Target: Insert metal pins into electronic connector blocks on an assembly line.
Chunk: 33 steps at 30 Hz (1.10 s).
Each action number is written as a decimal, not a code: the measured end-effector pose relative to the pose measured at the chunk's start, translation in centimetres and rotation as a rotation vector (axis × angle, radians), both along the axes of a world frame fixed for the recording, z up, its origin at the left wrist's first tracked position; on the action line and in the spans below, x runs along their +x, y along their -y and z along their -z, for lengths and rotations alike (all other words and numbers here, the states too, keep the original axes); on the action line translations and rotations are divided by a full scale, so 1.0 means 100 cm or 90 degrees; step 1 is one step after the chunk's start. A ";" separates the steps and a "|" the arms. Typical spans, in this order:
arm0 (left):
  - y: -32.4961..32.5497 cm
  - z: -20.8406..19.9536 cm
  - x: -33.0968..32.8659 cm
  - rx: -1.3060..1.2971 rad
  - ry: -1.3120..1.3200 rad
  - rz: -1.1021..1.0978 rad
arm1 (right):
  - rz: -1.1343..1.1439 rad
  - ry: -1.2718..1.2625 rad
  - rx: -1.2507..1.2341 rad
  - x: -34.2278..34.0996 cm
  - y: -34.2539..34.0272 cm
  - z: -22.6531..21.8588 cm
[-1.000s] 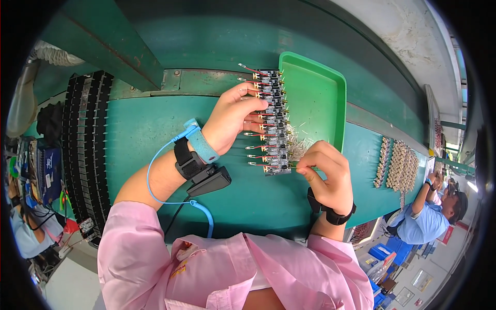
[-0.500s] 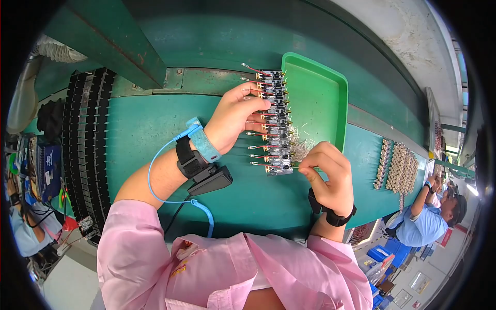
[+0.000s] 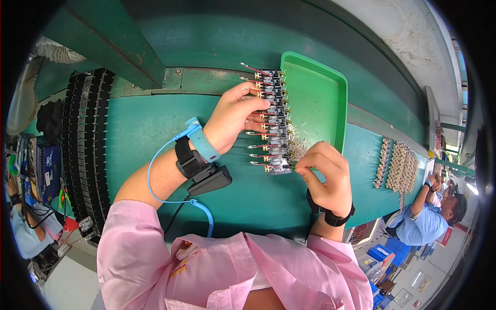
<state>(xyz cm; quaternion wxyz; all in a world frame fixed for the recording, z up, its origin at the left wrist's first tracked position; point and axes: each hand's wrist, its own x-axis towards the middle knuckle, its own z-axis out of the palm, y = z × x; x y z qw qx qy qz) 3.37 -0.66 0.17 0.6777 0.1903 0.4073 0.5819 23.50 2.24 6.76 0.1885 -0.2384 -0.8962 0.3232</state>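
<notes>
A long strip of small black switch-like components lies on the green workbench, running from far to near, its right side touching or overlapping the left rim of a shallow green tray. Red wire leads stick out to the left of the strip and thin metal pins bristle to its right, with a scatter of loose pins in the tray's near corner. The left hand rests against the middle of the strip, fingers gently curled, fingertips pressing on the leads and component bodies rather than gripping anything. The right hand sits at the near end of the strip, thumb and forefinger pinched nearly shut; whether a pin is between them is too small to tell. To work well here, it seems best to keep the left hand steadying the strip while the right moves one pin at a time, square to the row. On the left wrist are a blue grounding strap with a coiled cord and a small black device. Stacked black trays stand at the far left. To the right lie more component rows, and beyond them a co-worker in a blue shirt bends over the bench.
</notes>
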 end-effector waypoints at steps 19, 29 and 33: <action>0.001 0.001 -0.001 -0.018 0.015 0.013 | -0.015 -0.036 0.004 -0.008 0.002 0.008; 0.000 0.003 0.000 -0.012 0.024 0.017 | -0.027 -0.083 0.001 -0.009 0.004 0.011; 0.001 -0.001 -0.001 -0.020 0.033 0.000 | 0.078 -0.120 -0.032 -0.005 0.002 0.007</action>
